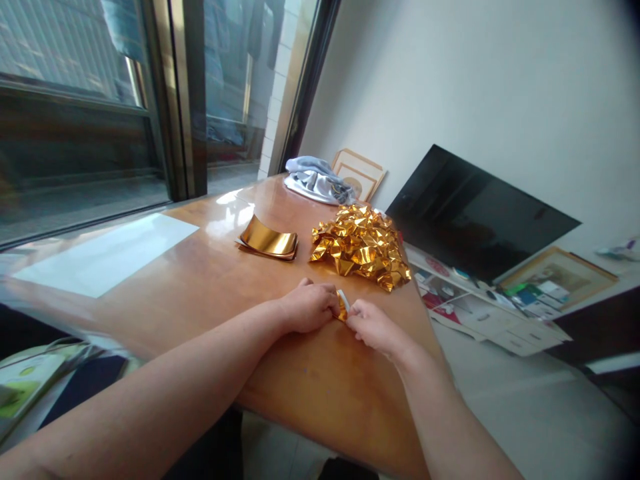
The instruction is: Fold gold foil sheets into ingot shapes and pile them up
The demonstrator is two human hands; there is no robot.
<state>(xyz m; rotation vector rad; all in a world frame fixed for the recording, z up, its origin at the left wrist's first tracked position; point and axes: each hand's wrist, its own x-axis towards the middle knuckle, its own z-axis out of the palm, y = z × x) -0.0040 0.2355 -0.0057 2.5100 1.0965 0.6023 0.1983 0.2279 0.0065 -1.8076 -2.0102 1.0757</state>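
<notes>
A small piece of gold foil paper (342,306) with a pale underside is between my two hands, low over the table. My left hand (311,306) has its fingers curled on the paper's left side. From the right, my right hand (371,325) pinches the other edge. Much of the paper is hidden by the fingers. Beyond the right hand lies a heap of folded gold foil pieces (361,247). Further off, ahead of the left hand, rests a stack of flat gold foil sheets (269,239), curling up at the ends.
The wooden table (210,293) carries a white sheet (107,253) at left and a pile of grey-blue cloth (320,180) at the far end. Framed pictures (357,173) lean against the wall. Past the table's right edge stand a television (480,213) and a low white cabinet (490,323).
</notes>
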